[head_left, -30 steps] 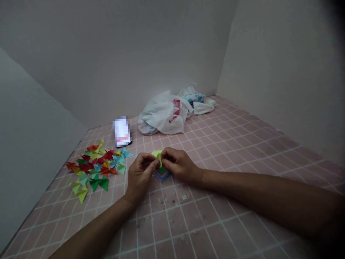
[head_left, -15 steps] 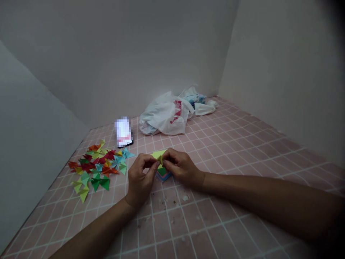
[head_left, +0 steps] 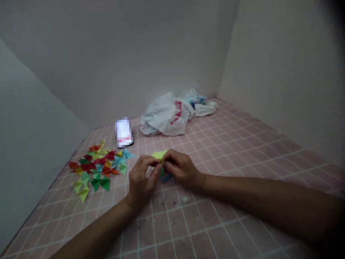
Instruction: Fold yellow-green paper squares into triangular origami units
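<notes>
Between the fingertips of both hands is a small folded piece of yellow paper (head_left: 161,161), mostly covered by the fingers. My left hand (head_left: 142,178) pinches it from the left with thumb and forefinger. My right hand (head_left: 181,168) pinches it from the right. Just beneath the hands lies a stack of coloured paper sheets (head_left: 161,154), yellow on top, with green and blue showing at the near corner. To the left, a pile of folded paper butterflies (head_left: 100,162) in red, orange, yellow, green and blue is spread on the pink tiled surface.
A phone with a lit, blurred screen (head_left: 124,132) stands behind the pile. Farther back lies a crumpled white plastic bag (head_left: 164,114) with red print, beside another bag with a blue pattern (head_left: 196,100). Pale walls (head_left: 161,46) enclose the pink tiled surface (head_left: 229,144).
The fingertips have drawn slightly closer together over the yellow paper, which shows less now. The stack, the pile, the phone and the bags have stayed in place.
</notes>
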The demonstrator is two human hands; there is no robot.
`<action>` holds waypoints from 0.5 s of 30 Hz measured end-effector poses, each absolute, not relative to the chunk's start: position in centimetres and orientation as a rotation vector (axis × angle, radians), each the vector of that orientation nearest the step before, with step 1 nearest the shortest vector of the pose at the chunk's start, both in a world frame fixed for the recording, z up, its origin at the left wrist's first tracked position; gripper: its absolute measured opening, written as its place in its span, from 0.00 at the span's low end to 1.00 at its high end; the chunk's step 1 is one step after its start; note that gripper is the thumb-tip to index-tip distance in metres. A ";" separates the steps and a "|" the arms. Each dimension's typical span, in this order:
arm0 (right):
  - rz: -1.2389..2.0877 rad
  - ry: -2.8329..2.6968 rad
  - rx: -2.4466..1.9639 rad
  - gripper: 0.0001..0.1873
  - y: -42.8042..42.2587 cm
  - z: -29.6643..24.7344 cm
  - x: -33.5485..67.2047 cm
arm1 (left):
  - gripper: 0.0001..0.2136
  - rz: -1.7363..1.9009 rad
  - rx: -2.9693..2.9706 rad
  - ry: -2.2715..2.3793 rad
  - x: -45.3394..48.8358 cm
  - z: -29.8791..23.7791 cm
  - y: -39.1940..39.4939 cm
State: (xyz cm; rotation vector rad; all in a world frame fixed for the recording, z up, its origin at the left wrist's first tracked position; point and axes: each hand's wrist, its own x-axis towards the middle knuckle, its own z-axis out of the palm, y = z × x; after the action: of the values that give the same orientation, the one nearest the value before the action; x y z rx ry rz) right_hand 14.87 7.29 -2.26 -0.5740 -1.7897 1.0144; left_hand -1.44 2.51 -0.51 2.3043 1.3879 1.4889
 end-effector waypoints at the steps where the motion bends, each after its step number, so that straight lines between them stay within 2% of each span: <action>1: 0.961 -1.814 -0.576 0.03 7.3 -2.2 14.9 | 0.04 1.481 2.301 1.389 -1.4 -0.5 2.5; 4: 0.834 -1.863 -0.558 0.04 7.2 -2.2 15.1 | 0.06 1.445 2.264 1.431 -1.4 -0.5 2.4; 8: 0.794 -1.891 -0.525 0.05 7.2 -2.1 15.0 | 0.01 1.418 2.207 1.461 -1.4 -0.7 2.3; 11: 0.858 -1.882 -0.547 0.05 7.2 -2.0 15.0 | 0.02 1.422 2.151 1.450 -1.5 -0.9 2.3; 13: 0.957 -1.846 -0.570 0.02 7.2 -1.9 15.0 | 0.03 1.432 2.106 1.415 -1.6 -1.0 2.3; 15: 1.072 -1.805 -0.576 0.05 7.3 -1.8 14.9 | 0.03 1.446 2.052 1.354 -1.8 -1.1 2.4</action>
State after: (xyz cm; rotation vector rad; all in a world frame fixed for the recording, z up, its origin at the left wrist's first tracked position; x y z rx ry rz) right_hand 14.95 7.32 -1.84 -0.5758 -1.8045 1.0723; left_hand -1.76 2.44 -1.09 2.0524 1.3544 1.4460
